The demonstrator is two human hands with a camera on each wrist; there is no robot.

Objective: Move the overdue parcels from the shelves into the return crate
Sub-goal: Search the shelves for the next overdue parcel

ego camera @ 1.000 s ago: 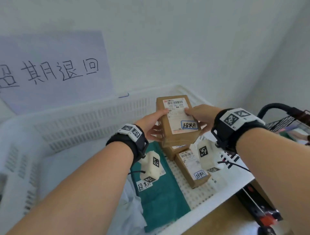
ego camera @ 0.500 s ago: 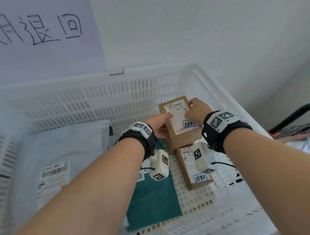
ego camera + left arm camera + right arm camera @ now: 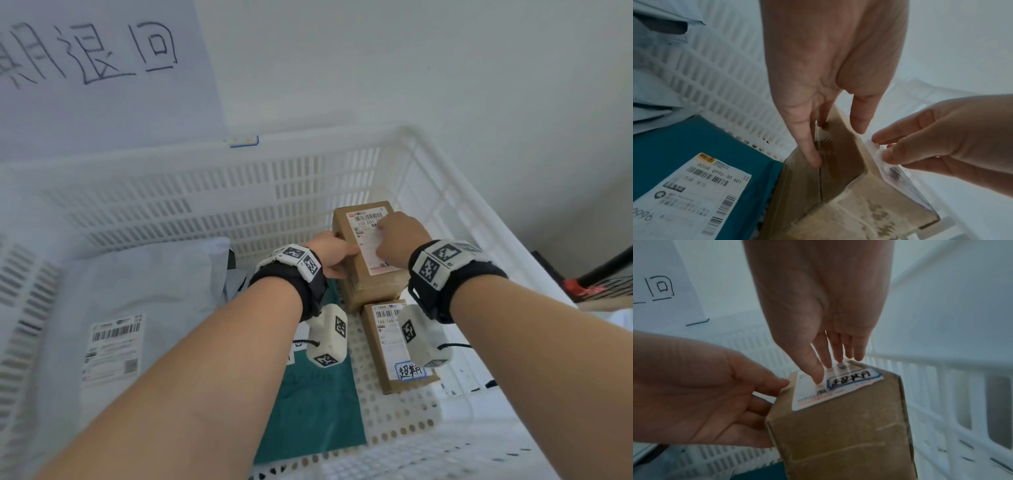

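Observation:
A brown cardboard parcel [image 3: 370, 277] with a white shipping label and a blue-edged handwritten sticker sits at the back right inside the white slotted return crate [image 3: 308, 171]. My left hand [image 3: 329, 253] lies against the parcel's left side with straight fingers, its thumb at the top edge. My right hand [image 3: 399, 236] presses straight fingertips onto the label. In the left wrist view the left fingers [image 3: 812, 146] run down the parcel's side [image 3: 838, 178]. In the right wrist view the right fingertips [image 3: 819, 374] touch the label on the parcel [image 3: 838, 443].
In front of it in the crate lies a second brown box [image 3: 390, 346] with the same sticker. A teal flat parcel [image 3: 318, 411] lies in the middle and a grey mailer bag [image 3: 137, 291] on the left. A handwritten paper sign [image 3: 102, 68] hangs on the wall. A black cart frame [image 3: 603, 274] stands right.
Both hands have lowered the brown parcel from above the crate's rim down into its back right corner. The right hand slid from the parcel's right edge onto the label.

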